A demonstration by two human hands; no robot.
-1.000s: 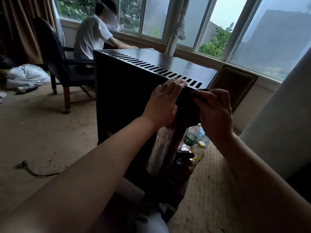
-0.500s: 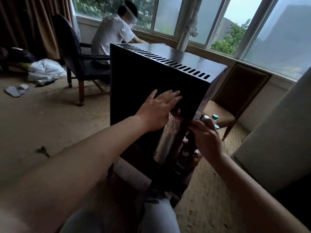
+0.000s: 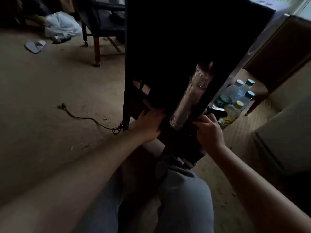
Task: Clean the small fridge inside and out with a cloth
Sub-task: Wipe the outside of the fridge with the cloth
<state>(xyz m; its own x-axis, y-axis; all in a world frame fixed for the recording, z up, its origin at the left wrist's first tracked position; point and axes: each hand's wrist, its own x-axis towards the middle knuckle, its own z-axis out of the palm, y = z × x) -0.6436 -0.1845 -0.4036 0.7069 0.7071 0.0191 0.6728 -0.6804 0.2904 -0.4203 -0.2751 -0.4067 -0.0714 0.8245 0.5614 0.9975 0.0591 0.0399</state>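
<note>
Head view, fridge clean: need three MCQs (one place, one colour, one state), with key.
1. Where on the fridge are the left hand and right hand?
A. on its top
B. low, near its base
C. not touching it

2. Cap colour of the bottle nearest the right hand?
A. red
B. yellow
C. black

3. The cord's plug is:
A. in a wall socket
B. in the left hand
C. loose on the floor

Key:
1 B, both hands grip the bottom end.
2 B, its cap shows yellow.
3 C, it lies free on the carpet.
</note>
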